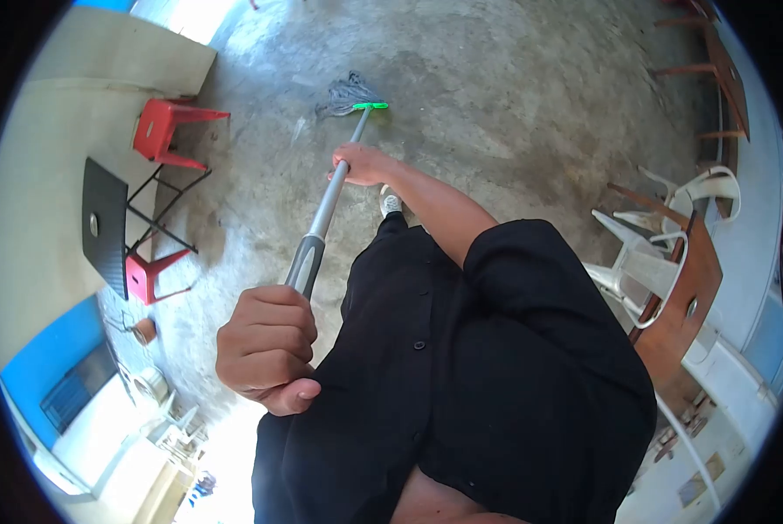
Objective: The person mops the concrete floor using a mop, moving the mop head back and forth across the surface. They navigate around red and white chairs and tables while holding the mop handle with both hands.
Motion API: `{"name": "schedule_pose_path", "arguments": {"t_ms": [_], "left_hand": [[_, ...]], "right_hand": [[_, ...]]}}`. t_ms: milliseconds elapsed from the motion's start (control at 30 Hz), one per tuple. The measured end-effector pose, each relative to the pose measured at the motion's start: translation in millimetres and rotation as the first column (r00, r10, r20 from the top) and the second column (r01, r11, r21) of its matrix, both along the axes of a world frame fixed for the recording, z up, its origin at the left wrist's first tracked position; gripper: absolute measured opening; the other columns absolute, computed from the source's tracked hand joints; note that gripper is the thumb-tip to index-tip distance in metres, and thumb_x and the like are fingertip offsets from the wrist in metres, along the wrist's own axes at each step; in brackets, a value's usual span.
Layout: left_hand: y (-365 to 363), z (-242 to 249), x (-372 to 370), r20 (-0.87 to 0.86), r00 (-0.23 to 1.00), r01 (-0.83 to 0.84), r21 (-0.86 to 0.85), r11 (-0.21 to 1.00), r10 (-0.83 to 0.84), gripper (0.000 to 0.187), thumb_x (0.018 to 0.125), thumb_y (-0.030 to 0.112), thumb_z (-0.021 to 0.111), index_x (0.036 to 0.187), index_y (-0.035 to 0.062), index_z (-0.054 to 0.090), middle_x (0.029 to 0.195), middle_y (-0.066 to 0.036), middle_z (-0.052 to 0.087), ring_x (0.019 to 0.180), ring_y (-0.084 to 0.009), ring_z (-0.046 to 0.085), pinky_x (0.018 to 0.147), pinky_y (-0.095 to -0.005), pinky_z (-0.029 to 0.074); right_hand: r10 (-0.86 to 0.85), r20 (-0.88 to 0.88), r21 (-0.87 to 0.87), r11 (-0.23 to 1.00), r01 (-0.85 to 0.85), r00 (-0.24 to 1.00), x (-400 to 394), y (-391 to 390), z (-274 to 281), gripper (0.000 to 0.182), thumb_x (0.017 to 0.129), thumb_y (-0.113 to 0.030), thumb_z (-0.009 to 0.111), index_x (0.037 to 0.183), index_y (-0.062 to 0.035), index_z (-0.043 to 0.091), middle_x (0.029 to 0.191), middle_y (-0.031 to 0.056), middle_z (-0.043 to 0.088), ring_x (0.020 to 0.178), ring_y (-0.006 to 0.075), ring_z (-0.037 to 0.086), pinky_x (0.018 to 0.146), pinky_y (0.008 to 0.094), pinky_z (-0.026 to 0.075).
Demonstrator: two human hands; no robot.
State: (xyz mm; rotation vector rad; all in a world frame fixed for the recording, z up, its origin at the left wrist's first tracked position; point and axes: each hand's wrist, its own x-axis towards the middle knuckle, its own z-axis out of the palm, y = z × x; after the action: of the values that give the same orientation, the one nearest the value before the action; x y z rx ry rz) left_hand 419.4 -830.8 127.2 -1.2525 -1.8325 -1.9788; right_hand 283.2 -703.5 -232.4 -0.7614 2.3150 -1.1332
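Observation:
A mop with a grey shaft (326, 210) slants away from my body, down to the floor. My left hand (269, 345) is closed around the upper end of its handle, thumb nearest to me. Farther down the shaft, my right hand (363, 164) wraps around it with the arm stretched across in front of me. At the far end, a bright green mop head clamp (370, 106) carries grey mop strands (349, 93), which lie spread on the concrete floor (488, 113).
On the left, red stools (157, 131) stand by a dark folding table (105, 229) along the wall. White metal chairs (645, 266) and a brown wooden table (687, 297) are on the right. A small brown pot (144, 330) sits at lower left.

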Motion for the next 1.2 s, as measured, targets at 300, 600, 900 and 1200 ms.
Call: {"name": "schedule_pose_path", "arguments": {"t_ms": [300, 600, 900, 1200], "left_hand": [[165.6, 9.6, 25.7, -0.012, 0.920, 0.391, -0.032, 0.920, -0.392, 0.046, 0.097, 0.025, 0.064, 0.060, 0.0080, 0.043, 0.048, -0.002, 0.046, 0.038, -0.0165, 0.046, 0.045, -0.0320, 0.041], [315.3, -22.5, 66.6, 0.181, 0.762, 0.634, -0.009, 0.773, -0.622, 0.039, 0.088, 0.011, 0.065, 0.056, 0.0007, 0.046, 0.050, -0.007, 0.048, 0.042, -0.0235, 0.049, 0.049, -0.0381, 0.041], [342.3, -72.4, 104.3, 0.331, 0.607, 0.776, -0.051, 0.629, -0.722, 0.042, 0.080, -0.003, 0.068, 0.052, 0.0036, 0.037, 0.050, -0.009, 0.042, 0.044, -0.0269, 0.042, 0.052, -0.0394, 0.032], [182.2, -66.9, 85.2, 0.270, 0.774, 0.608, -0.063, 0.791, -0.573, 0.045, 0.077, -0.002, 0.071, 0.052, 0.0069, 0.034, 0.048, -0.006, 0.033, 0.042, -0.0286, 0.035, 0.049, -0.0403, 0.028]], "right_hand": [[-0.425, -0.037, -0.066, 0.904, 0.423, 0.904, 110.2, 228.8, 7.8, 0.026, 0.082, -0.032, 0.078, 0.095, -0.0137, 0.066, 0.103, 0.0082, 0.068, 0.105, 0.0343, 0.065, 0.083, 0.0494, 0.053], [-0.816, -0.245, -0.083, 0.556, 0.827, 0.524, 264.7, 430.2, -42.2, 0.021, 0.083, -0.026, 0.075, 0.089, -0.0098, 0.063, 0.093, 0.0127, 0.065, 0.097, 0.0384, 0.062, 0.081, 0.0490, 0.050], [-0.939, -0.248, -0.074, 0.262, 0.962, 0.237, 383.6, 470.0, -84.7, 0.038, 0.084, -0.032, 0.082, 0.079, -0.0042, 0.057, 0.084, 0.0160, 0.061, 0.086, 0.0370, 0.059, 0.075, 0.0452, 0.047], [-0.870, -0.239, -0.096, 0.463, 0.881, 0.431, 307.6, 321.7, -62.9, 0.034, 0.086, -0.026, 0.082, 0.082, -0.0059, 0.056, 0.081, 0.0142, 0.057, 0.082, 0.0350, 0.056, 0.074, 0.0443, 0.047]]}}
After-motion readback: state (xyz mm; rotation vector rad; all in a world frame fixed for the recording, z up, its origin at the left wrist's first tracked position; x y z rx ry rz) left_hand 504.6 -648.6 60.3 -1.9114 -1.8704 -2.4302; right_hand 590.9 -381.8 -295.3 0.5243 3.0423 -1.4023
